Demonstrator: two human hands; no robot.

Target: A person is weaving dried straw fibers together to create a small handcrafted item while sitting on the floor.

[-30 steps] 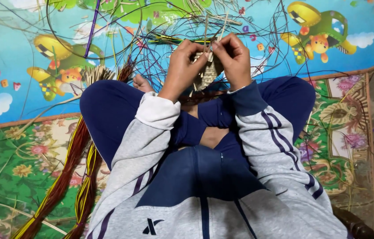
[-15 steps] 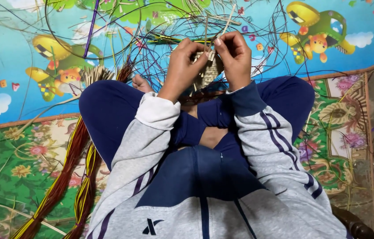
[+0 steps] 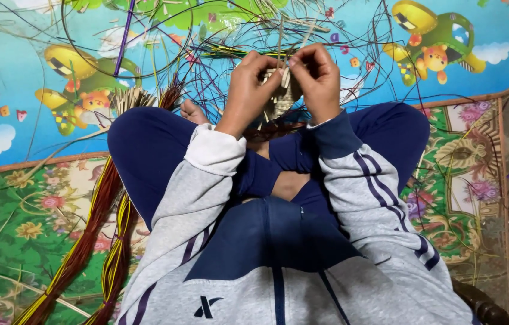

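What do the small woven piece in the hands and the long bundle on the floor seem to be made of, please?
Woven piece: flat pale strips, matte, probably split cane or straw, judging by the plaited pattern. Bundle: thin, glossy red-brown and yellow strands, possibly dyed cane or plastic cord; the look leaves it open.

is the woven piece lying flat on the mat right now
No, both the left hand and right hand hold the woven piece up above the crossed legs.

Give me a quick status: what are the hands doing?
Left hand and right hand both pinching the small woven piece. Piece held up over the lap. Loose dark strands tangled around it, none blocking the hands.
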